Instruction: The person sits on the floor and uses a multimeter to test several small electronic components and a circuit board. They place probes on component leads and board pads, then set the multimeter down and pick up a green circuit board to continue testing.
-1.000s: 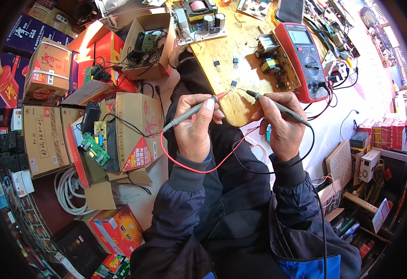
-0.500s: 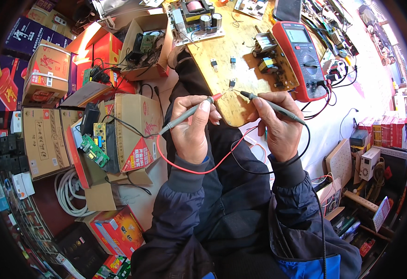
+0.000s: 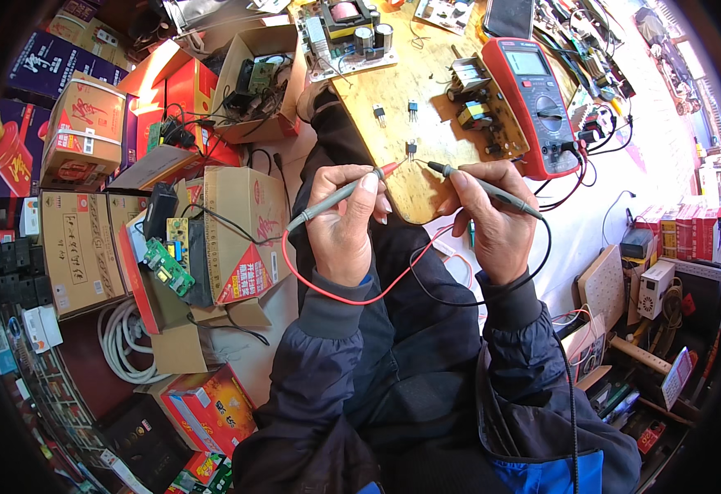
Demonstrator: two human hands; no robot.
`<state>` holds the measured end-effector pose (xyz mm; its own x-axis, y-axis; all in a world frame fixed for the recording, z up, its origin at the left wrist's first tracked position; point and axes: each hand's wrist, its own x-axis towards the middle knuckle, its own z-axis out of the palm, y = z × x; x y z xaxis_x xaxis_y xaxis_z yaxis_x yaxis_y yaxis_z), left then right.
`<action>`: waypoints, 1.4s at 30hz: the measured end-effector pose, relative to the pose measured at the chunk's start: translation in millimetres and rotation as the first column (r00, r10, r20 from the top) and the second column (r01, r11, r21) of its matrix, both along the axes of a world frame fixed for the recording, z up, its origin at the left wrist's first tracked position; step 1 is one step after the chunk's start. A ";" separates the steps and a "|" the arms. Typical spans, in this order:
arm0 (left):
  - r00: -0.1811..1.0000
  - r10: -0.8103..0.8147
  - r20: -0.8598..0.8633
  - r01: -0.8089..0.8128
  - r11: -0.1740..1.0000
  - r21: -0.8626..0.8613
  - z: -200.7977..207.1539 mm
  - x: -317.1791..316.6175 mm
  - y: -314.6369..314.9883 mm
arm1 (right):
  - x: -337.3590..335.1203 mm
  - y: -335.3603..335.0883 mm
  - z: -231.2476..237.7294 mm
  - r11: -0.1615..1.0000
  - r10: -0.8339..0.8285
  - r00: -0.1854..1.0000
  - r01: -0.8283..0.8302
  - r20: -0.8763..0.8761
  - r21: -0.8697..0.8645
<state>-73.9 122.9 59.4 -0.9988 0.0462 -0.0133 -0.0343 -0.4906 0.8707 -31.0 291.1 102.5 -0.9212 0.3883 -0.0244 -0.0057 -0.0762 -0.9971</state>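
My left hand [image 3: 341, 226] pinches a grey test probe with a red tip [image 3: 333, 200]. Between the fingers of my right hand [image 3: 496, 221] is a grey test probe with a black tip [image 3: 496, 193]. Both metal points come close to the legs of a small black transistor [image 3: 410, 149] near the board's front edge; whether they touch is too small to tell. Two more transistors, one on the left [image 3: 379, 114] and one on the right [image 3: 412, 110], lie farther back on the wooden board [image 3: 393, 82]. A red multimeter [image 3: 529, 107] stands to the right, with leads plugged into its lower end.
Behind the transistors sits a circuit board with large capacitors [image 3: 348, 41]. A brown circuit board [image 3: 484, 111] lies beside the multimeter. Cardboard boxes [image 3: 245, 235] with cables and boards crowd the left. The red lead [image 3: 336, 298] and black lead [image 3: 447, 305] loop beneath my hands.
My left hand and the red-tipped probe have shifted very slightly to the right. My right hand stays nearly in place, its probe tilting a touch.
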 end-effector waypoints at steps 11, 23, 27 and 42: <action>1.000 -0.031 -0.002 0.031 1.000 0.001 0.3 0.6 -1.6 | 0.1 0.3 0.9 1.000 0.003 1.000 -0.002 0.018 -0.025; 0.994 -0.051 0.092 0.043 0.995 0.085 -1.7 -1.4 -2.9 | -0.1 1.7 1.3 0.999 0.016 1.000 -0.015 0.014 -0.037; 0.995 -0.049 0.085 0.041 0.995 0.089 -3.3 -1.5 -2.0 | 0.5 2.2 1.3 0.998 0.025 1.000 -0.025 0.001 -0.065; 0.996 -0.041 0.081 0.033 0.994 0.101 -3.1 -0.9 -3.1 | 0.0 1.8 0.1 0.997 0.016 1.000 -0.016 -0.007 -0.070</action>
